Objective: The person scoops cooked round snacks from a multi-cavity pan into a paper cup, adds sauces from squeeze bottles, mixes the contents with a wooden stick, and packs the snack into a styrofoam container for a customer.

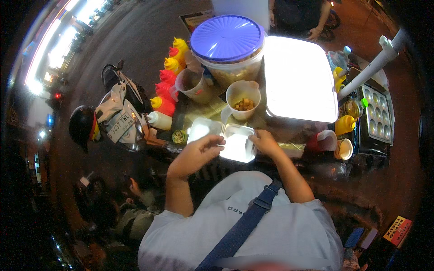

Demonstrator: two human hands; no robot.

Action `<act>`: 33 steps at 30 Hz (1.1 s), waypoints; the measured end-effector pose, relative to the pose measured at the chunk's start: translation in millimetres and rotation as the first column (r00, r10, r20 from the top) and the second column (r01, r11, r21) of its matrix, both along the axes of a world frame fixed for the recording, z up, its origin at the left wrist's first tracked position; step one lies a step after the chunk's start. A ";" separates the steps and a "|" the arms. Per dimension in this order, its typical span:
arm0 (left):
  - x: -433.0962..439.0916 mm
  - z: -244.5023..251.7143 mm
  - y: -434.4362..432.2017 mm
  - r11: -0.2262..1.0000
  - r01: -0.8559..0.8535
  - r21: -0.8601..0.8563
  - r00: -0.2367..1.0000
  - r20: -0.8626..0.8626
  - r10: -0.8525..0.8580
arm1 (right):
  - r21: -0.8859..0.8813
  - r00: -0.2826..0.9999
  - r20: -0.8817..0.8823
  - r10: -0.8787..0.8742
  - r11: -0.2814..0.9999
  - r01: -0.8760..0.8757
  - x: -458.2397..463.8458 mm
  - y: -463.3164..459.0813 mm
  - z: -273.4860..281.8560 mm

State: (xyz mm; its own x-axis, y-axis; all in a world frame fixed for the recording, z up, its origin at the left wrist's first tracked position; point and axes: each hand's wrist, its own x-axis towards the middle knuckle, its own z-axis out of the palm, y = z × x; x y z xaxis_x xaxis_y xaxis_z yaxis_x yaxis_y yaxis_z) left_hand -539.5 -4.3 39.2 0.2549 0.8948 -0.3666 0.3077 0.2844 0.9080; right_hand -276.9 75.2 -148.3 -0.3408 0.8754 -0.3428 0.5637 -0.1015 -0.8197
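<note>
A white hinged takeaway box lies opened out before me, its lid folded to the left and its inside lit brightly. My right hand pinches the right rim of the box's base. By the hinge side, the fingertips of my left hand reach the base's left edge; whether they grip it I cannot tell. Just beyond the box stands a translucent plastic measuring jug with brown diced food at its bottom.
Sauce squeeze bottles line the left edge, beside another jug. A purple-lidded tub and a large white lid stand behind. A pole and a moulded pan are right. Another person stands beyond.
</note>
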 end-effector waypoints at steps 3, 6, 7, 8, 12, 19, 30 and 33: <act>9.2 -12.5 20.7 0.955 -0.147 0.259 0.925 -0.305 0.226 | -0.017 0.999 0.024 -0.045 0.999 0.045 0.1 2.1 -2.0; 20.6 -36.9 51.2 0.805 -0.083 0.587 0.822 -0.417 0.388 | 0.001 0.996 0.079 -0.040 0.999 0.040 -1.4 3.3 -1.0; 23.9 -46.5 66.0 0.812 -0.043 0.582 0.819 -0.444 0.362 | 0.018 0.996 0.088 -0.035 0.999 0.034 -1.9 3.4 -0.2; 25.8 -55.7 77.8 0.817 -0.002 0.576 0.815 -0.472 0.335 | 0.021 0.994 0.106 -0.037 0.999 0.035 -2.1 3.8 1.0; 33.8 -87.3 104.7 0.969 -0.125 0.212 0.991 -0.022 0.133 | 0.098 0.962 0.271 -0.009 0.995 -0.019 1.3 7.6 6.8; 5.6 -62.2 66.2 0.802 -0.467 0.373 0.884 0.188 0.427 | 0.012 0.905 0.423 0.039 0.999 -0.049 5.1 24.3 17.4; -75.2 -40.7 -30.5 0.582 -0.752 0.309 0.656 0.270 0.705 | 0.081 0.943 0.292 -0.159 0.987 0.141 -23.7 34.5 34.2; -74.7 -54.0 -34.7 0.630 -0.733 0.256 0.680 0.267 0.683 | 0.332 0.959 0.166 -0.228 0.929 0.163 -3.5 6.5 37.8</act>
